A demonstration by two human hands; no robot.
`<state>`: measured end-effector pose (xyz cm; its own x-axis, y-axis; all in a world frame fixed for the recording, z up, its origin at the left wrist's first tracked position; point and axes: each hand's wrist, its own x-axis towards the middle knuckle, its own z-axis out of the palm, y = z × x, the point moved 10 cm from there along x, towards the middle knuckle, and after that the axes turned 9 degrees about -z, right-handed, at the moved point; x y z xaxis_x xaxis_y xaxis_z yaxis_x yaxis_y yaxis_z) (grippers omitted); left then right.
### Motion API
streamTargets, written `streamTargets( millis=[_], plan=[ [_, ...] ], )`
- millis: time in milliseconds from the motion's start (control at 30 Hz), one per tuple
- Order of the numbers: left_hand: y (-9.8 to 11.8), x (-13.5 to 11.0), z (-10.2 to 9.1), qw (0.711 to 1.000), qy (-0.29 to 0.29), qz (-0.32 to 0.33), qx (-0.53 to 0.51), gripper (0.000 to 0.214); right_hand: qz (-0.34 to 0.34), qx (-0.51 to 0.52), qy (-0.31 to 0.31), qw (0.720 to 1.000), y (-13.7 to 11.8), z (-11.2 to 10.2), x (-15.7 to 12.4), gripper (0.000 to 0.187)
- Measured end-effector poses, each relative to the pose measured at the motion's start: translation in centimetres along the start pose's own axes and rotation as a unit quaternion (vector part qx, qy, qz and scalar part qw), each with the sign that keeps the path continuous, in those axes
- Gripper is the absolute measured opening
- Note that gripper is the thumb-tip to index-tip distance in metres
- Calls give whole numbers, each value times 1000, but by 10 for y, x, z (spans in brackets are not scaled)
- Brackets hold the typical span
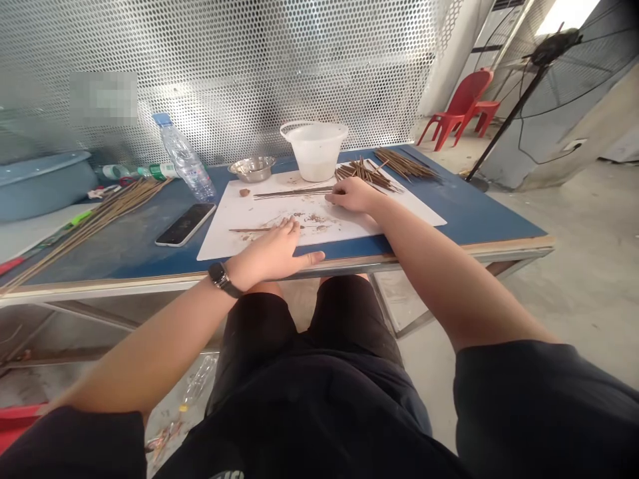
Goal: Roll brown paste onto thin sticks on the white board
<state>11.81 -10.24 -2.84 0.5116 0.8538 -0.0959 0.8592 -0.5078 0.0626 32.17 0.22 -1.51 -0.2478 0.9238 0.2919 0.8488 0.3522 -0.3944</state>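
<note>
My left hand [274,251] lies flat with its fingers stretched out over a thin brown stick [244,230] on the white board [219,246], its thumb apart near the table edge. My right hand [352,194] has its fingers curled into a pinch at the right end of some thin dark sticks [292,192]; what lies between the fingertips is hidden. Brown crumbs [314,219] are scattered between the hands. A small brown lump [244,193] rests at the board's left. Behind my right hand is a pile of brown-coated sticks [367,174].
A white bucket [319,150] and a metal bowl [252,169] stand at the back. More sticks [407,164] lie at the right. Leftward are a phone [186,224], a plastic bottle [184,159], long bare sticks [110,216] and a blue basin [44,186]. Perforated metal sheet [224,73] rises behind.
</note>
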Motion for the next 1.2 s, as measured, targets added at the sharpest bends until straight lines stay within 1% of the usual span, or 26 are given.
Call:
streamTargets(
  millis=[100, 200, 267, 400, 500, 567, 700, 767, 833, 900, 967, 1033, 1100, 1200],
  plan=[
    [-2, 18, 0, 1000, -15, -17, -1, 116, -2, -6, 0, 1000, -2, -2, -2, 33],
    [-1, 19, -1, 1000, -18, -12, 2, 117, -2, -5, -5, 1000, -5, -3, -4, 33],
    [1, 10, -1, 1000, -14, 4, 2, 116, 0, 1, -9, 1000, -6, -2, -5, 34],
    [3, -17, 0, 1000, -6, 26, 3, 114, 9, 9, -7, 1000, -1, 0, -2, 33],
    [5, -26, -1, 999, 5, 32, 10, 107, 12, 19, -2, 1000, 3, 0, 0, 32],
    [5, -20, -1, 1000, -1, 24, 11, 106, 16, 19, -4, 1000, 5, 1, 1, 33],
    [6, 9, 0, 1000, -9, 11, 10, 115, 12, 4, 0, 1000, 5, 0, 1, 33],
    [5, 21, 0, 1000, -6, 3, 8, 115, 9, 0, 7, 1000, 4, -2, 0, 33],
    [6, 24, 0, 1000, 1, 6, 7, 115, 8, 4, 8, 1000, 4, -2, -1, 34],
    [9, 17, -1, 1000, 11, 17, 7, 114, 10, 6, 1, 1000, 3, -1, -1, 34],
    [11, 2, -1, 1000, 17, 25, 4, 111, 9, -3, -3, 1000, 2, 0, -1, 33],
    [10, -13, 0, 1000, 10, 26, -11, 106, 5, -11, -5, 1000, 0, -1, -1, 33],
    [6, -25, 1, 999, 7, 26, -42, 102, 1, -9, -3, 1000, -2, -2, -1, 34],
    [-5, -31, 4, 998, 28, 22, -57, 107, 7, 2, -4, 1000, -3, -3, -3, 34]
  ],
)
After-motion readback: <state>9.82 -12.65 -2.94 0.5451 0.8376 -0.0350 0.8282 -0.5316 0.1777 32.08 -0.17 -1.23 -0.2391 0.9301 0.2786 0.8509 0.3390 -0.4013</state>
